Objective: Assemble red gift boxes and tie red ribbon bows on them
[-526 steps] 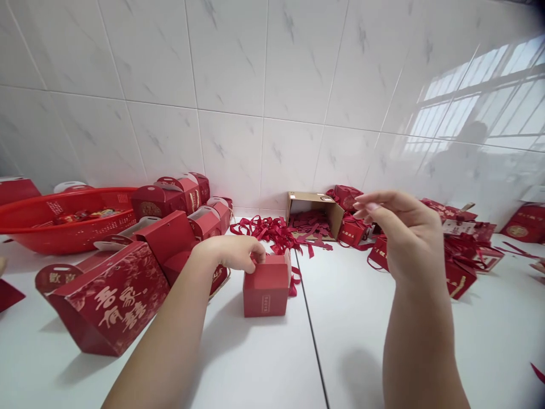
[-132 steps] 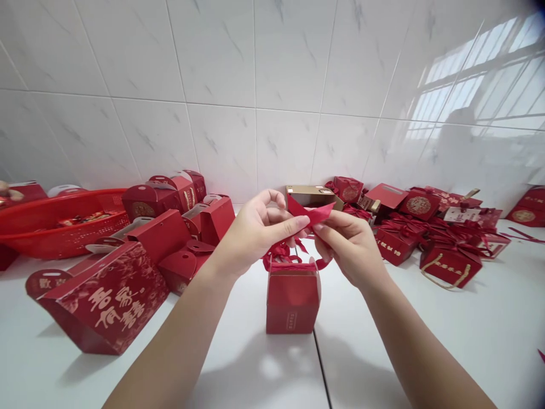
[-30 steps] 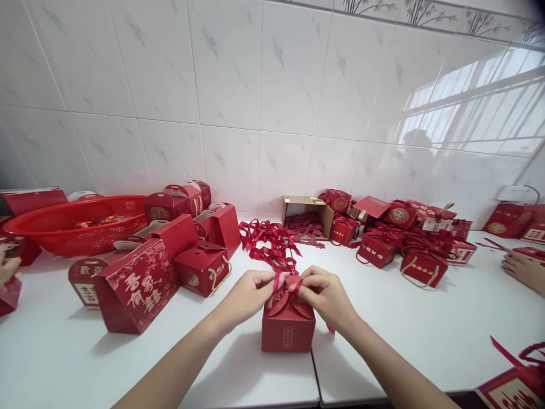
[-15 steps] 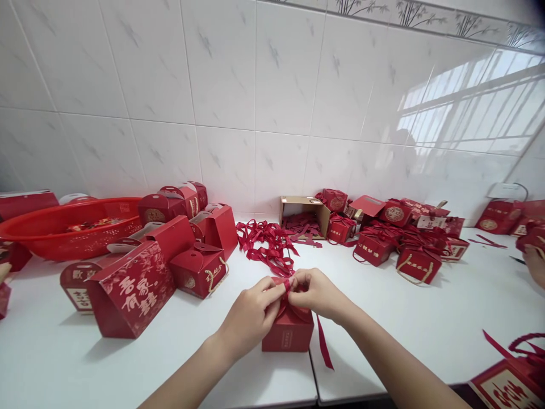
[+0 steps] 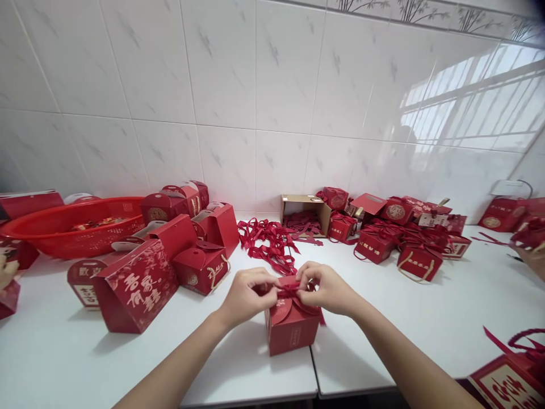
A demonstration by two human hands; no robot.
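A small red gift box (image 5: 293, 332) with rounded, overlapping top flaps stands in front of me on the white table. A dark red ribbon (image 5: 288, 290) is gathered at the middle of its top. From the left, my left hand (image 5: 251, 292) pinches one side of the ribbon between thumb and fingers. On the other side my right hand (image 5: 326, 288) is closed on the ribbon too, thumb against the fingertips. The hands are a little apart, with the ribbon drawn between them. My fingers partly cover the ribbon and the rear flaps.
Behind the box lies a heap of loose red ribbons (image 5: 268, 241) beside an open carton (image 5: 304, 200). Several gift boxes (image 5: 142, 284) and a red plastic basket (image 5: 85, 241) are at left. More ribboned boxes (image 5: 419, 261) fill the right. Another person's hand (image 5: 532, 258) shows at the right edge.
My hands have moved apart sideways, pulling the ribbon between them. The box has turned slightly, and the ribbon tail hanging long at its right is now mostly out of sight.
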